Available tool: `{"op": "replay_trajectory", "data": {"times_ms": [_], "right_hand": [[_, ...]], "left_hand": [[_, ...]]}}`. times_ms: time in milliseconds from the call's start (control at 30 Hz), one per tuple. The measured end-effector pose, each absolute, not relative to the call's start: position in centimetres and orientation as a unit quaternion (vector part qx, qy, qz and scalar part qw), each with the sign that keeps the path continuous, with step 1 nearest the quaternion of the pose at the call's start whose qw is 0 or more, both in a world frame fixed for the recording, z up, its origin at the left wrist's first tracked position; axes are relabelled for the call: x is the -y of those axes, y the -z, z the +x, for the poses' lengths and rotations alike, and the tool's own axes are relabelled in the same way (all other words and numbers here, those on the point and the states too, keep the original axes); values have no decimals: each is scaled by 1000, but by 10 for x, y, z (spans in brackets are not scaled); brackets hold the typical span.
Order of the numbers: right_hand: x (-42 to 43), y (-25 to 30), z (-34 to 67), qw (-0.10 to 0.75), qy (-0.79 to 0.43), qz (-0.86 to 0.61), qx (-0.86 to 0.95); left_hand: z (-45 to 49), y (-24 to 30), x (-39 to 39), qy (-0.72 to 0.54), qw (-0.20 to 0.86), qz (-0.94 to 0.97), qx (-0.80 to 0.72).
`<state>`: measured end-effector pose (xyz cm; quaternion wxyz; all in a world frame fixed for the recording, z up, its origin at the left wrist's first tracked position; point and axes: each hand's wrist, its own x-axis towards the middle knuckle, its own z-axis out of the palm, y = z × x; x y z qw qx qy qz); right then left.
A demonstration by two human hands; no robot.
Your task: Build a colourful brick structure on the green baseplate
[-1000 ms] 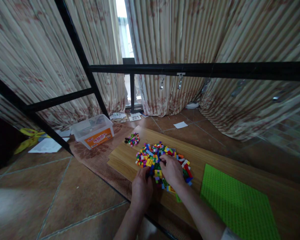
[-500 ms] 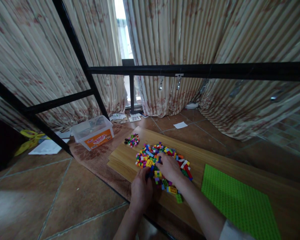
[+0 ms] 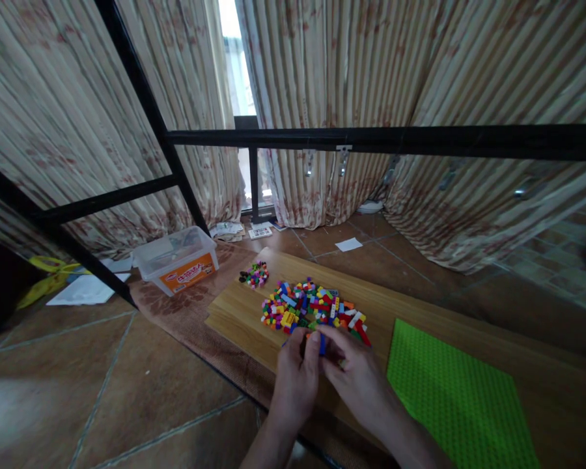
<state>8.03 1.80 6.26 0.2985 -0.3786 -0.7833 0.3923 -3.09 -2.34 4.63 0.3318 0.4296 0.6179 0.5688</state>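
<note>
Over the near edge of a brick pile, my two hands have come together. Between their fingertips is a blue toy brick [image 3: 322, 344], partly covered by the fingers. My left hand [image 3: 295, 374] is closed, with thumb and fingers pinching at the brick's left side. My right hand [image 3: 355, 368] grips it from the right with bent fingers. A bit of orange shows beside the blue, but I cannot tell whether it is joined to it. Just beyond the fingers spreads the pile of mixed coloured bricks [image 3: 305, 303]. To the right lies a green studded baseplate [image 3: 459, 391].
A smaller heap of tiny pieces [image 3: 255, 275] sits at the far left of the wooden board [image 3: 385, 303]. Left of it, a clear plastic box [image 3: 176, 260] with an orange label stands on a brown mat [image 3: 156, 296]. A black metal frame [image 3: 293, 138] crosses before the curtains.
My right hand has drawn back from the middle of the pile to meet my left hand at the near edge. My left hand has shifted slightly right. The view has shifted a little.
</note>
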Motion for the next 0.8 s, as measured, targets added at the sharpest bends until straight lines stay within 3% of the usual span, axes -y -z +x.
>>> {"op": "replay_trajectory", "data": {"times_ms": [300,800], "right_hand": [[-5,-40,118,305,-522,-399,689],[-60,-40,96,397,-578,-361,615]], "left_hand": [[-8,-32,32,-588,502,302,-558],[-38,-57,-12,-581,659,196,-436]]}}
